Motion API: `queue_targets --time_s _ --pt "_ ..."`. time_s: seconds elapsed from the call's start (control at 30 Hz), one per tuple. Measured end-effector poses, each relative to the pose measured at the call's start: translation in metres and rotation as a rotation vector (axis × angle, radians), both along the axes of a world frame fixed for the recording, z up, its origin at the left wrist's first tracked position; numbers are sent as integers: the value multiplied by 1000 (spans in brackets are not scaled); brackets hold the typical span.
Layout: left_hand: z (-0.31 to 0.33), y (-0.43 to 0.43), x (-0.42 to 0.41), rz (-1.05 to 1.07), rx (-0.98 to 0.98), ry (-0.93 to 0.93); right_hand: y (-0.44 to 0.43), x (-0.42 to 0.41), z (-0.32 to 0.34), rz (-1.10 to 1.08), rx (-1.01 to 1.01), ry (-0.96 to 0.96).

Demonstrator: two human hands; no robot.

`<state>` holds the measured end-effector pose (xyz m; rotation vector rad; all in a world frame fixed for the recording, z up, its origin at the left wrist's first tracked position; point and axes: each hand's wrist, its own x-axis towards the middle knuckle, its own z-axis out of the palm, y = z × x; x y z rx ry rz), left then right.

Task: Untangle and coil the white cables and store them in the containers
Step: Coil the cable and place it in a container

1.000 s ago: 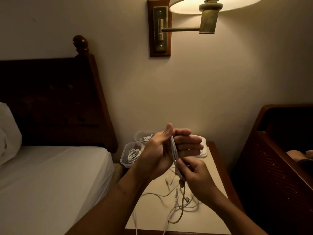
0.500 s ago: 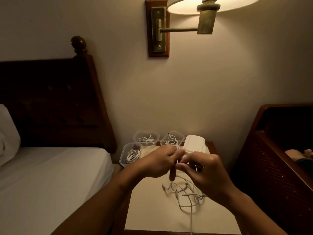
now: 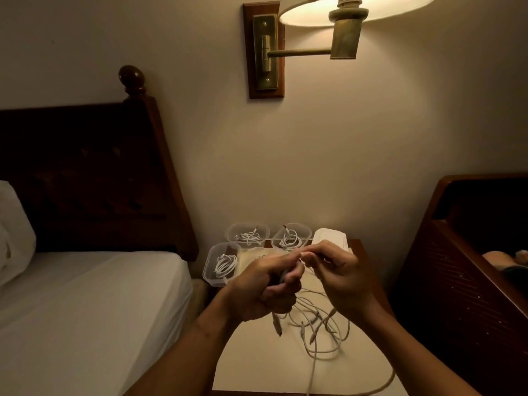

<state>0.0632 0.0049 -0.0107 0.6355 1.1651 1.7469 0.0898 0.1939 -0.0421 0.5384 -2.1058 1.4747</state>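
Note:
My left hand (image 3: pixel 265 290) grips a bunch of white cable, and a plug end hangs below the fist. My right hand (image 3: pixel 337 275) pinches a strand of the same cable just right of the left fingertips. A loose tangle of white cables (image 3: pixel 320 327) lies on the nightstand (image 3: pixel 257 364) under both hands. Three clear containers stand at the nightstand's back left, each with a coiled cable inside: one at the left (image 3: pixel 221 264), one behind it (image 3: pixel 248 234), one to the right (image 3: pixel 291 235). A lidded white container (image 3: pixel 331 238) stands behind my right hand.
A bed with a white sheet (image 3: pixel 85 310) and dark headboard (image 3: pixel 94 172) is on the left. A dark wooden frame (image 3: pixel 468 252) stands at the right. A brass wall lamp (image 3: pixel 343 30) hangs above. One cable runs off the nightstand's front edge.
Both hands dropped from chest height toward the nightstand, uncovering the containers. The right hand moved up level with the left, and the tangle of cable settled on the tabletop.

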Motion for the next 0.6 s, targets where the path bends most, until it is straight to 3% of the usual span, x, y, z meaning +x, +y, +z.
queue_targets --time_s 0.1,0.27,0.4,0.5,0.6 --pt "-4 -1 1 115 60 -54 1 -4 -22 5 76 -103" --pt "-12 -4 2 328 -54 7 23 -3 -60 -80 446 -203" --pt "-26 -10 -11 569 -10 -70 37 11 -77 -263 684 -110" --pt "-33 -17 -22 710 21 -134 43 16 -90 -274 678 -106" --pt "-31 -19 -23 719 20 -145 41 14 -98 -321 493 -184"
